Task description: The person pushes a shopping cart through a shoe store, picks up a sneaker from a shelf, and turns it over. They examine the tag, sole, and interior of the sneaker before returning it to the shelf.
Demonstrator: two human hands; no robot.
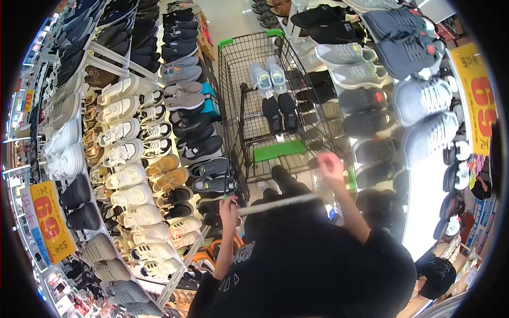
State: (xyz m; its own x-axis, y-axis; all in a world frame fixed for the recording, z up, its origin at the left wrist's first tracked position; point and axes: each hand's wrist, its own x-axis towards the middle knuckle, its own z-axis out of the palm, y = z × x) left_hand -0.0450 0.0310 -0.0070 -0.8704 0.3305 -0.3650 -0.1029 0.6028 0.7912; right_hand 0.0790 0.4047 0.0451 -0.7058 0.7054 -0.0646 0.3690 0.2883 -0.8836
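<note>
My left hand [229,212] is wrapped around the left end of the pale push handle [281,203] of a shopping cart [233,69]. Raised off the right end of that handle, my right hand [331,168] has loosely curled fingers and holds nothing that I can see. The cart is a dark wire one with green corners and a green panel [280,151]. Inside it lie a pair of light grey sneakers [269,78] and, nearer to me, a pair of black shoes [280,113].
Shelves of white sneakers [124,153] and dark shoes line the left side, close to the cart. Grey sneakers [424,100] and darker shoes stand along the right. Yellow price signs [50,222] hang at both sides. Another person [436,273] is at the lower right.
</note>
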